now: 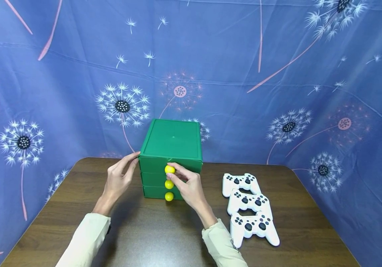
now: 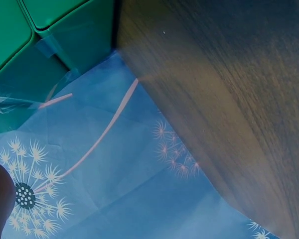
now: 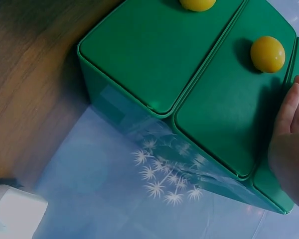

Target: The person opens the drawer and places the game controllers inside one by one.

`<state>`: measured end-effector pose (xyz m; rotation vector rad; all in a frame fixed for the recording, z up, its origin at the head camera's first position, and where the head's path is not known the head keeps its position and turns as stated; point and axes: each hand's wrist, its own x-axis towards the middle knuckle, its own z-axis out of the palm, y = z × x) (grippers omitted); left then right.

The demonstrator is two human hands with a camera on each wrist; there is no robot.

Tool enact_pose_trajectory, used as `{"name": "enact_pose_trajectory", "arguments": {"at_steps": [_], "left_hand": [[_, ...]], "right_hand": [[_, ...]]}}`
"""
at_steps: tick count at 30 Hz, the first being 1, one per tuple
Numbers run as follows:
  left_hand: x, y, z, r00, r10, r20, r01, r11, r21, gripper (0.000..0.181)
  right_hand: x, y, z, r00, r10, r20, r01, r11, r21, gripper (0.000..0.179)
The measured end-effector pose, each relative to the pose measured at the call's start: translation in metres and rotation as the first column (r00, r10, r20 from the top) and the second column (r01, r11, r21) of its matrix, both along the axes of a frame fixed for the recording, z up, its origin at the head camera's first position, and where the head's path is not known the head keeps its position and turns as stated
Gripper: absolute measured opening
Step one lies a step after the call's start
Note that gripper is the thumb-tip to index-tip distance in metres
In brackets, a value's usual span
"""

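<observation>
A green three-drawer box [image 1: 172, 139] stands on the table, with round yellow knobs down its front. My right hand [image 1: 191, 185] pinches the top yellow knob [image 1: 169, 169] between thumb and fingers. Below it are the middle knob [image 1: 169, 184] and the bottom knob [image 1: 169, 196]. All the drawers look pushed in. With fingers extended, my left hand [image 1: 119, 180] touches the box's upper left front corner. The right wrist view shows the drawer fronts [image 3: 154, 55] and part of my right hand [image 3: 291, 149]; its grip is mostly cut off there.
Three white game controllers [image 1: 254, 224] lie in an overlapping row right of the box, near my right forearm. The brown wooden table [image 1: 137, 237] runs back to a blue dandelion-print cloth [image 1: 217, 44] hanging behind the box.
</observation>
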<state>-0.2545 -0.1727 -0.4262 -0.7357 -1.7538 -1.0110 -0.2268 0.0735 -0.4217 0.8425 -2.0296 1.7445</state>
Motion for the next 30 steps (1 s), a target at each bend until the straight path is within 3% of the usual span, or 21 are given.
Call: {"name": "enact_pose_trajectory", "arguments": {"at_steps": [13, 30], "left_hand": [[-0.001, -0.001, -0.002, 1.000, 0.010, -0.017, -0.010, 1.000, -0.004, 0.044], [-0.001, -0.002, -0.002, 1.000, 0.002, -0.022, -0.002, 1.000, -0.012, 0.048]], "right_hand": [[0.004, 0.002, -0.001, 0.999, 0.041, 0.027, -0.040, 0.999, -0.012, 0.029], [0.018, 0.002, 0.001, 0.998, 0.039, 0.051, -0.039, 0.999, -0.004, 0.028]]}}
